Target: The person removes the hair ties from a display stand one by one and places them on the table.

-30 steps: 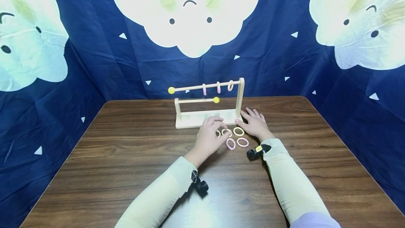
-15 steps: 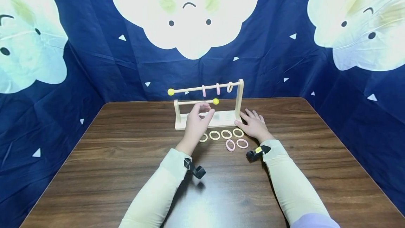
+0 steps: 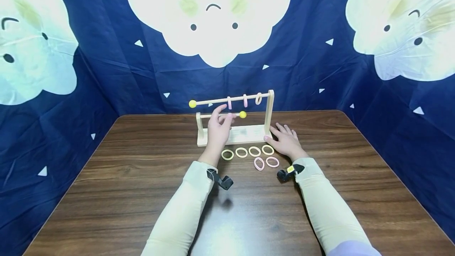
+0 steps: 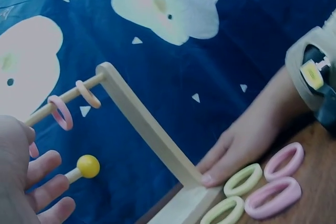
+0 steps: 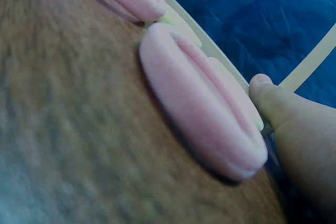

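A pale wooden rack (image 3: 247, 133) stands on the table, with two horizontal rods tipped by yellow balls. On the upper rod hang two pink hair ties (image 3: 245, 101) and a peach hair tie (image 4: 90, 97). My left hand (image 3: 217, 129) is raised in front of the lower rod, index finger and thumb apart, just below the leftmost pink tie. Its other fingers (image 4: 47, 195) spread loosely in the left wrist view, and nothing shows in them. My right hand (image 3: 287, 140) rests at the rack's right end, thumb on the base.
In front of the rack lies a row of several yellow hair ties (image 3: 227, 159). Two pink ones lie nearer me, one pink hair tie (image 5: 194, 108) large in the right wrist view. A blue cloth (image 3: 160, 78) with white clouds hangs behind the brown table (image 3: 142, 169).
My left hand has left the hair ties on the table and moved up and left to the rods, uncovering the row's left end. The right hand stays in place.
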Tool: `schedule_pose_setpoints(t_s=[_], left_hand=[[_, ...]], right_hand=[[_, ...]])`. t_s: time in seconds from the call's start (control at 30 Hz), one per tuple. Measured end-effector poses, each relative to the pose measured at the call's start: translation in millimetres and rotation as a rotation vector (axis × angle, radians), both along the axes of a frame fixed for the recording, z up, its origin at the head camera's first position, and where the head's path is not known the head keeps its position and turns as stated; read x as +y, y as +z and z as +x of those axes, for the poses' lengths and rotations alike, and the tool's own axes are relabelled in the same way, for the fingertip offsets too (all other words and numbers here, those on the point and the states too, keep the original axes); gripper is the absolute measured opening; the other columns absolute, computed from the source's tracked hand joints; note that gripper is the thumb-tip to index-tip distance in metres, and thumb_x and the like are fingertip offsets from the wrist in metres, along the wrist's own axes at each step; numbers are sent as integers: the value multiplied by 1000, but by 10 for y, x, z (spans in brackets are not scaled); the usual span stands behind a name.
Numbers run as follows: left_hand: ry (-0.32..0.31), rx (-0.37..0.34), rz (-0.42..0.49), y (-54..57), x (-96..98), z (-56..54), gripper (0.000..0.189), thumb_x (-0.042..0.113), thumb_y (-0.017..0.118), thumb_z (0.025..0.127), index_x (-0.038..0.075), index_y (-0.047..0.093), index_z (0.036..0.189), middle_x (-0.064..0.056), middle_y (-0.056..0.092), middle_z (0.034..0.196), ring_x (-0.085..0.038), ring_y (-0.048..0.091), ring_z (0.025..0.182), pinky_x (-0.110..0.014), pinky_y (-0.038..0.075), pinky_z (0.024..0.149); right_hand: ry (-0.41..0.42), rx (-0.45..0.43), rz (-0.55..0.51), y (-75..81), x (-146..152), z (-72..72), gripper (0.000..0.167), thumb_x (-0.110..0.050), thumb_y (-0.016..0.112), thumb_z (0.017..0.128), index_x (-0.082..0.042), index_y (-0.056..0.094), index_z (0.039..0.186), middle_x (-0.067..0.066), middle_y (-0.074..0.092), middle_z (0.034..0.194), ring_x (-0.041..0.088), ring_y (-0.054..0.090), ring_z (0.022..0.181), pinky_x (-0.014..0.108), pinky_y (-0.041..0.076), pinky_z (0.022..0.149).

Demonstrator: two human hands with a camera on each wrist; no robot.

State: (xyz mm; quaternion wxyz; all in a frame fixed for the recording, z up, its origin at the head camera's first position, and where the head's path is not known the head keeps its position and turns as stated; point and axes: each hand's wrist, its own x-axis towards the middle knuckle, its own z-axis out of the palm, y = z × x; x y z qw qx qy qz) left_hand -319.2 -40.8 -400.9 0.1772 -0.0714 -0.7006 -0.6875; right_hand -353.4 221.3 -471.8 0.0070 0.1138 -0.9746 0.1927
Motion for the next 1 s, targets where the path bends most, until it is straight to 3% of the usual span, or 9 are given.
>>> schedule_pose_setpoints(t_s=[0.2,0.47,0.93,1.0], left_hand=[[-28,-68,107,56,45,-42,39,15,57,104,8,52,142,-14,75,108,-19,72,91,-43,57,80],[-15,-99,136,51,83,-114,37,10,56,104,6,55,140,-15,74,111,-15,70,87,-55,54,87],[13,-102,119,37,86,-143,27,14,56,104,-1,64,126,-13,75,111,-9,69,79,-34,57,74],[15,-103,125,48,74,-142,26,15,57,104,0,65,124,-12,75,110,-11,70,79,-35,58,75]], right_hand=[[0,9,2,-11,13,-2,74,-60,47,100,-14,38,157,20,25,164,49,13,151,68,8,117],[7,13,-3,-17,3,-12,74,-61,46,100,-14,38,157,20,25,164,49,14,151,68,9,117],[6,35,-7,-32,7,-30,74,-61,48,99,-15,41,155,19,28,163,49,17,150,68,11,117],[5,36,-3,-35,15,-32,74,-61,48,99,-14,41,155,20,28,163,49,17,150,68,11,117]])
